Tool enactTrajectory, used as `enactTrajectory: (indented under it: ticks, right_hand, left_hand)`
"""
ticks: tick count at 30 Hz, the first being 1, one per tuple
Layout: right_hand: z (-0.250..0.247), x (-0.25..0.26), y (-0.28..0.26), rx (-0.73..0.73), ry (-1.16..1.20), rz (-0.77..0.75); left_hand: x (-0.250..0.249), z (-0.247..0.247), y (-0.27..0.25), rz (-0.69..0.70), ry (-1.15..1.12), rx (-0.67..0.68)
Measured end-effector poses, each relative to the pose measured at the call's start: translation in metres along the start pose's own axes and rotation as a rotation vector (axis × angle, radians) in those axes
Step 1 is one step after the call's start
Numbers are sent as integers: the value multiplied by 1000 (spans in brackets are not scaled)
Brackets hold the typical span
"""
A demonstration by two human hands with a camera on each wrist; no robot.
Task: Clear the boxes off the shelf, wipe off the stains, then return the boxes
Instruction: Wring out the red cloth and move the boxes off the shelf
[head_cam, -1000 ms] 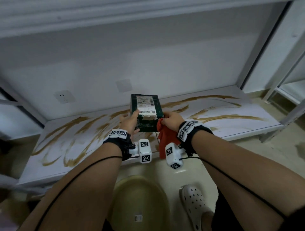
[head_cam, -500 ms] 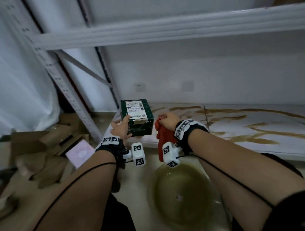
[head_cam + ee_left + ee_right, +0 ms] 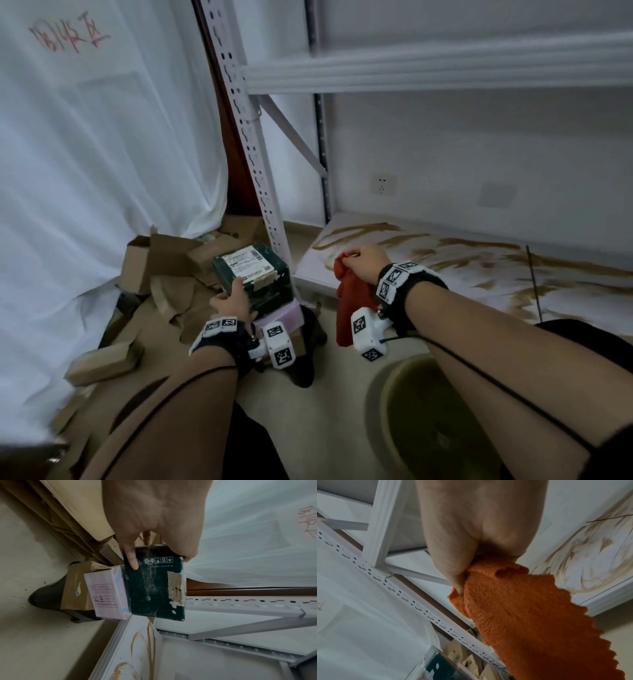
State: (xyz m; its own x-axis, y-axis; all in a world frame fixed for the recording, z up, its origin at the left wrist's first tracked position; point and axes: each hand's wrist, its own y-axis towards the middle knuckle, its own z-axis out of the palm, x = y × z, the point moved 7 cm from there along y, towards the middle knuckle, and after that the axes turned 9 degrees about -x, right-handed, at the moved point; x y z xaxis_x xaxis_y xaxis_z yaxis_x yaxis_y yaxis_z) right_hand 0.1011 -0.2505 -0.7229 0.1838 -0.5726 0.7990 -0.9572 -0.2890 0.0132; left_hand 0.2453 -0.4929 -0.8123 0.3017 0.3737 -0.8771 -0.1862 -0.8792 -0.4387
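Note:
My left hand (image 3: 230, 301) grips the near end of a dark green box (image 3: 255, 274) with a white label, thumb and fingers wrapped round it (image 3: 154, 582). The green box sits on a pink box (image 3: 281, 317) (image 3: 106, 595), which lies on a brown carton (image 3: 75, 588) on the floor left of the shelf post. My right hand (image 3: 363, 267) holds an orange-red cloth (image 3: 352, 301) (image 3: 530, 615) bunched in its fist above the shelf's left front corner. The white shelf board (image 3: 428, 274) carries brown smeared stains (image 3: 359, 231) (image 3: 590, 555).
Flattened and loose cardboard boxes (image 3: 164, 270) litter the floor by a white curtain (image 3: 102, 154). A perforated shelf post (image 3: 253, 164) stands between the boxes and the shelf. A yellowish basin (image 3: 428, 421) sits on the floor below my right arm. A dark shoe (image 3: 308, 356) lies under the stack.
The view swung left. My left hand carried the green box off the shelf, left and down onto the pink box. My right hand let go of the box and stays by the shelf corner with the cloth.

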Motion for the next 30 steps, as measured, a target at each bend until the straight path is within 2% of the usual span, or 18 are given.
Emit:
enactTrajectory:
  ticks: [3,9,14,22,24,30]
  right_hand:
    - [5,-2,3,-16,-18,8]
    - [10,-3,7,-3,-35,44]
    - [9,3,-1,9,-19,30]
    - [-16,8,-30,30,32,63]
    - [-27,9,-40,45,9,61]
    - [-59,14,-64,11,57,71]
  left_hand:
    - [7,5,6,-14,83,4]
    - [4,-1,15,-23,252,-82]
    - [-9,-9,2,68,378,-109]
    - [-38,-25,-28,137,316,-106]
    - [-44,-29,-40,200,362,-112]
    - [-75,-22,-107,524,405,-68]
